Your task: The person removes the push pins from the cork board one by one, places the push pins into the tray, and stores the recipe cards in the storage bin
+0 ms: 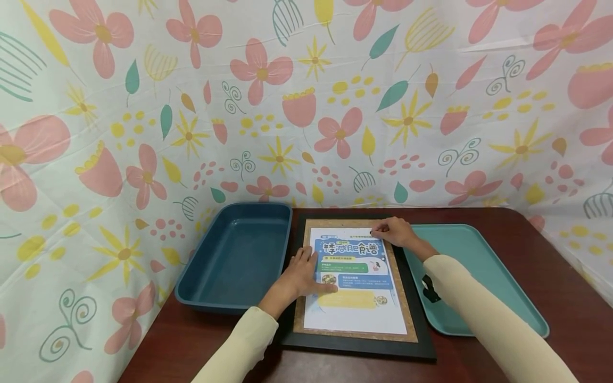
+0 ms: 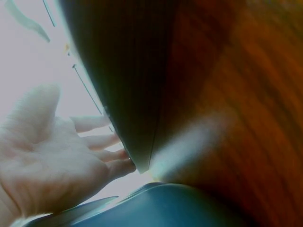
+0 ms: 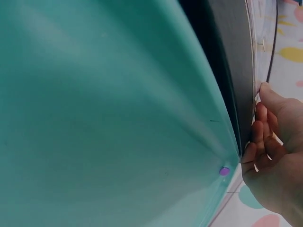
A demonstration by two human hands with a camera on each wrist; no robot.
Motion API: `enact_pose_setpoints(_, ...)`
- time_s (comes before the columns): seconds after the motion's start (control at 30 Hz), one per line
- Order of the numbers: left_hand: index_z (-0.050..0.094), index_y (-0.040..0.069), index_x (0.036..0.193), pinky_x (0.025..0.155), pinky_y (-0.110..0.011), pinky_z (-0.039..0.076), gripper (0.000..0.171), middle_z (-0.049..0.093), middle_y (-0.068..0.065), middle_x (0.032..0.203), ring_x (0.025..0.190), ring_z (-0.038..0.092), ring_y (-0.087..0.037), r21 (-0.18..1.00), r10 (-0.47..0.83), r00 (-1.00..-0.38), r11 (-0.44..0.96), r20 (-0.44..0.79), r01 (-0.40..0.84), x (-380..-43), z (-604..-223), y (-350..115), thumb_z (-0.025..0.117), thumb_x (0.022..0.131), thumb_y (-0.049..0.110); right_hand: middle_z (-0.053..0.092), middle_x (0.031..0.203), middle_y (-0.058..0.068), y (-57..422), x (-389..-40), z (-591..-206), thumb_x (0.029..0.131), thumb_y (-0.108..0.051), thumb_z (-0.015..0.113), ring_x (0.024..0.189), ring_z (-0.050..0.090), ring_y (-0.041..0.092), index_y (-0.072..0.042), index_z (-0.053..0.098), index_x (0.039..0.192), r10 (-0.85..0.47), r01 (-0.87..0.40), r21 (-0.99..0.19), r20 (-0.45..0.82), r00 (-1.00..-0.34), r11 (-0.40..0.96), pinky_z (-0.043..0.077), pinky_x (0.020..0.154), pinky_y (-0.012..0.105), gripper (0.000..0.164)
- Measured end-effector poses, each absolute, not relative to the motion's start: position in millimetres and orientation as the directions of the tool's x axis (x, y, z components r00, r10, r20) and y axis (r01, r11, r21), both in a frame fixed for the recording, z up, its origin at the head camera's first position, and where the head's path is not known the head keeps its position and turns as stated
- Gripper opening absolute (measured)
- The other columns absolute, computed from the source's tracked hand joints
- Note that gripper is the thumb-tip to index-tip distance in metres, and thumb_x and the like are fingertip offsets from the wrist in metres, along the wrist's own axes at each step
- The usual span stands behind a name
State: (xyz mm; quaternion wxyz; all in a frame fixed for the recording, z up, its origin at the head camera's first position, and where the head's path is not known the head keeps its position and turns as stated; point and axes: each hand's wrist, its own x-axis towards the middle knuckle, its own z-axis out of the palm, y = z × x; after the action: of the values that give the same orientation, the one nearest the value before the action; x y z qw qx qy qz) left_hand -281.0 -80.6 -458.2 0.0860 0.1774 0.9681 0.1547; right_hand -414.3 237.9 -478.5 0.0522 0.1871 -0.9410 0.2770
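Note:
A printed sheet (image 1: 356, 314) with a blue heading lies on a cork board (image 1: 311, 329) in a black frame (image 1: 364, 348). My left hand (image 1: 299, 274) rests with spread fingers on the sheet's left edge, thumb across the print; the left wrist view shows its palm (image 2: 52, 161) with straight fingers, washed out by glare. At the sheet's upper right corner my right hand (image 1: 397, 232) pinches a small dark pin (image 1: 373, 232). In the right wrist view, the right hand (image 3: 279, 146) has thumb and forefinger together at the board's edge; the pin is hidden there.
A deep blue tray (image 1: 282, 234) stands left of the board, close to the left forearm. To the right lies a shallow green tray (image 1: 498, 282), under the right forearm, with a purple round-headed pin (image 3: 224, 171) in it. Flowered cloth (image 1: 306, 106) hangs behind the brown table (image 1: 158, 340).

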Motion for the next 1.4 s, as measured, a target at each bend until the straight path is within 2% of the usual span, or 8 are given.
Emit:
enact_pose_setpoints(0.67, 0.025, 0.005, 0.165, 0.126, -0.055, 0.018, 0.115, 0.014, -0.017, 0.172, 0.159, 0.011, -0.038, 0.326, 0.362, -0.925, 0.894, -0.117, 0.308, -282.3, -458.6, -78.6, 0.072, 0.085, 0.073, 0.076, 0.091, 0.004, 241.3, -414.0, -479.0, 0.098, -0.019, 0.075, 0.075, 0.065, 0.016, -0.01, 0.081, 0.099, -0.338, -0.406, -0.486, 0.225, -0.914, 0.774, 0.05, 0.069, 0.036, 0.011)
enact_pose_setpoints(1.07, 0.024, 0.004, 0.165, 0.126, -0.055, 0.018, 0.115, 0.013, -0.017, 0.172, 0.159, 0.011, -0.039, 0.335, 0.366, -0.923, 0.89, -0.117, 0.311, -281.0, -457.3, -78.1, 0.072, 0.085, 0.072, 0.077, 0.09, 0.001, 246.6, -416.3, -478.9, 0.096, -0.019, 0.077, 0.08, 0.068, 0.017, -0.01, 0.082, 0.098, -0.325, -0.406, -0.511, 0.245, -0.914, 0.758, 0.056, 0.074, 0.039, 0.01)
enact_pose_setpoints(1.4, 0.025, 0.003, 0.165, 0.126, -0.056, 0.018, 0.113, 0.014, -0.018, 0.172, 0.159, 0.011, -0.039, 0.344, 0.369, -0.922, 0.886, -0.116, 0.311, -278.2, -455.9, -80.7, 0.073, 0.086, 0.07, 0.078, 0.089, 0.005, 249.7, -412.7, -468.4, 0.095, -0.015, 0.078, 0.084, 0.073, 0.025, -0.007, 0.081, 0.097, -0.329, -0.44, -0.51, 0.297, -0.896, 0.739, 0.06, 0.072, 0.042, 0.009)
